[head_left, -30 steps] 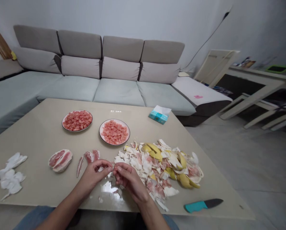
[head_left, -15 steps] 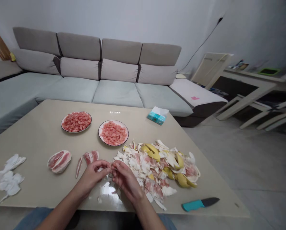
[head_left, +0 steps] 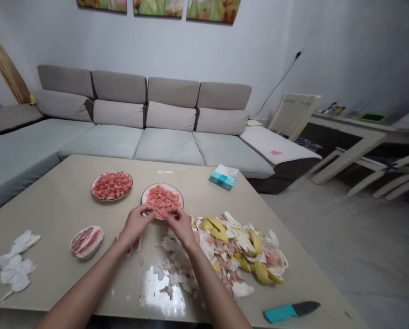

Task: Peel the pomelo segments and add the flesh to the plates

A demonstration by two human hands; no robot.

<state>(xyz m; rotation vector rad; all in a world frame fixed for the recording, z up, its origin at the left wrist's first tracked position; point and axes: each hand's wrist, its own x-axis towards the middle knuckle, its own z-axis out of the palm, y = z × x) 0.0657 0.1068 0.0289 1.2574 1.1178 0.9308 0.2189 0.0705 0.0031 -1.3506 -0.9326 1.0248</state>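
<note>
My left hand (head_left: 138, 225) is at the near left rim of a plate (head_left: 143, 199) heaped with pink pomelo flesh (head_left: 161, 198). Across from it, my right hand (head_left: 180, 225) reaches over the near right rim. Both hands have thumb and fingers drawn together in a pinch; whatever is between them is too small to make out. Partly hidden behind my left wrist lie peeled pomelo segments (head_left: 135, 246). Further left sits a chunk of unseparated pomelo (head_left: 87, 242). Beneath and beyond my right forearm spreads a pile of pomelo peel and white pith (head_left: 221, 242).
A second plate of pomelo flesh (head_left: 112, 185) stands at the back left. Crumpled tissues (head_left: 17, 262) lie on the left of the table (head_left: 57, 201). A knife with a turquoise handle (head_left: 281, 313) rests near the front right edge. There is a tissue pack (head_left: 224, 177) at the back right.
Both hands have moved forward from the front of the pith pile to the near side of the closer plate, drawing slightly apart. The camera view has tilted up.
</note>
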